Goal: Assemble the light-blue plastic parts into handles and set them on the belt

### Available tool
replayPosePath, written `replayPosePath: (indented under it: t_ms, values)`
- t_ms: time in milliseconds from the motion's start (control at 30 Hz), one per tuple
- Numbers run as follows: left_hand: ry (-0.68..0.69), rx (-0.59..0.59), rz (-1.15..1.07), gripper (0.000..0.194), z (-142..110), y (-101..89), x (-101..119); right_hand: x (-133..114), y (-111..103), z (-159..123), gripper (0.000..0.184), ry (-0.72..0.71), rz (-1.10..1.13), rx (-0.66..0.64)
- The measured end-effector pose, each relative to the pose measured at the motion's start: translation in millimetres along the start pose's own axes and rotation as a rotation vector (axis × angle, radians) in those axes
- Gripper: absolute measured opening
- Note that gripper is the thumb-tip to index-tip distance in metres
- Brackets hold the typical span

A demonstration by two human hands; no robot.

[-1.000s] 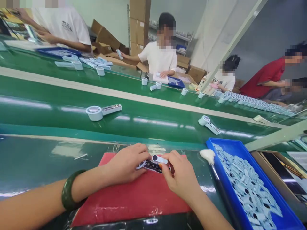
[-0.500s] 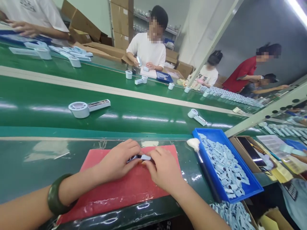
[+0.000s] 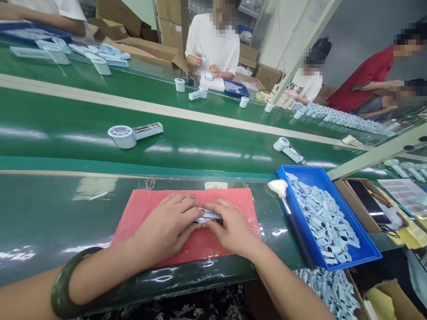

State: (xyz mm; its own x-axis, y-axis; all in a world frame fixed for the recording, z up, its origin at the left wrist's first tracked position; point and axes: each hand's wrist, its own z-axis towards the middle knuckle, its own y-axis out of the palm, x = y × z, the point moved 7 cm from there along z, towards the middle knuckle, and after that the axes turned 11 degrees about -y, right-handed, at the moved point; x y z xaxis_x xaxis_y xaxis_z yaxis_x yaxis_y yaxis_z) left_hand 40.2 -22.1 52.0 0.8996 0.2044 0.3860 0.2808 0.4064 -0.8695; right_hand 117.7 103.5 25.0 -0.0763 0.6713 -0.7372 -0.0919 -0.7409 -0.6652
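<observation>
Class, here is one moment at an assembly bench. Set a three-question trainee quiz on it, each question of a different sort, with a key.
1. True or false: both hands press a small part on the red mat.
2. Which side of the mat is the blue tray on? A) left B) right
3. Fill in: a dark green ___ sits on the left wrist.

Key: 1 true, left hand and right hand meet over it; 2 B; 3 bangle.
</observation>
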Motion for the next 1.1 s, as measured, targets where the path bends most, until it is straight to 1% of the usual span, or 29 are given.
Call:
replayPosePath:
  t_ms: [133,233,333,433,533,700,833,1000,1100]
  values:
    - [-0.013,-0.006,0.037,0.022,1,4.9,2,0,4,-2,0.035,-0.063,-0.078,0.047]
    - [0.049,0.034,0.098,0.018,-1,3.4,5,0,7,-8,0.038,-0.114,-0.089,0.076]
    - [0.087,0.032,0.153,0.019,-3,4.4,8,-3,10,-13,0.039,-0.141,-0.144,0.081]
    - [0.074,0.024,0.163,0.023,-2,5.2,9,-5,14,-12,0.034,-0.114,-0.253,0.059]
    - [0.07,0.03,0.145,0.023,1,3.9,10,-6,16,-9,0.035,-0.081,-0.334,0.041]
    - [0.081,0.007,0.12,0.019,1,3.8,10,-9,18,-7,0.039,-0.091,-0.37,-0.013]
    - [0.073,-0.007,0.117,0.019,1,3.5,9,-8,18,-5,0.038,-0.092,-0.395,-0.054]
    - [0.064,-0.055,0.15,0.016,2,4.4,8,-8,16,-9,0.037,-0.115,-0.271,0.04]
    - [0.103,-0.055,0.246,0.017,0,5.2,3,-11,6,-17,0.044,-0.145,-0.262,0.101]
